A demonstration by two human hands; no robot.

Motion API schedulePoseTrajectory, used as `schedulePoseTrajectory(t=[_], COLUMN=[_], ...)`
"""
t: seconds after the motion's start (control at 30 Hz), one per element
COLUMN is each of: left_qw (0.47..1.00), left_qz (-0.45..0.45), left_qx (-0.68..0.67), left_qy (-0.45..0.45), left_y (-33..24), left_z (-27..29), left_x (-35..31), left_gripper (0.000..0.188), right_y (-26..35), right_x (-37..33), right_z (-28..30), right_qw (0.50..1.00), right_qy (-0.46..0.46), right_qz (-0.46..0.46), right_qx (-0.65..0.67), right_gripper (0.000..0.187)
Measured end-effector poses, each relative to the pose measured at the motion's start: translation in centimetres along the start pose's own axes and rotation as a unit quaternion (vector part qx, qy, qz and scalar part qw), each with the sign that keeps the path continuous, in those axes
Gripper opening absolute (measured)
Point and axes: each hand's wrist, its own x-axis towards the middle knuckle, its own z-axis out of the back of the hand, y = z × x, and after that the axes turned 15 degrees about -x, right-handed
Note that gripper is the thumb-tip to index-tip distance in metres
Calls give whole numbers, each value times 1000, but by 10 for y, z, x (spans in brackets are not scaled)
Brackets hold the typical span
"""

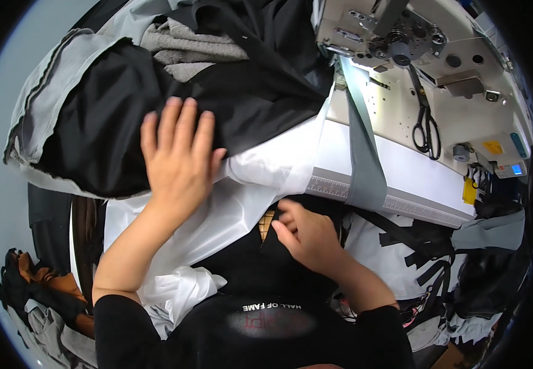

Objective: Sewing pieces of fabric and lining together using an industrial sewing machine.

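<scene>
Two hands: left (177,161) flat on black cloth (106,123), right (306,237) curled near yellow tag (469,190)

Black-handled scissors (425,126) on the white sewing machine (402,92), grey strip (365,160) alongside.

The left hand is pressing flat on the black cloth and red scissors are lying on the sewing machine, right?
Not quite: the scissors are black, not red. The head view shows them on the sewing machine, and the left hand does press flat on the black cloth.

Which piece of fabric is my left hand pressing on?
The black fabric: the left hand lies flat on it, while the grey cloth and white sheet lie beside it.
</scene>
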Motion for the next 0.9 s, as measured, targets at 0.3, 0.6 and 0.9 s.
schedulePoseTrajectory(t=[0.3, 0.6, 0.9], left_qw=[987, 960, 980], left_qz=[40, -71, -39], left_qx=[-140, -264, 190], left_qy=[65, 59, 48], left_y=[102, 171, 175], left_z=[-67, -68, 2], left_x=[40, 75, 126], left_gripper=[57, 50, 70], right_y=[8, -12, -35], right_x=[105, 32, 28], right_z=[-112, -98, -65], right_qw=[894, 750, 768], right_qy=[-162, 328, 187], right_qz=[-50, 82, 61], right_qx=[414, 568, 610], right_gripper=[55, 77, 69])
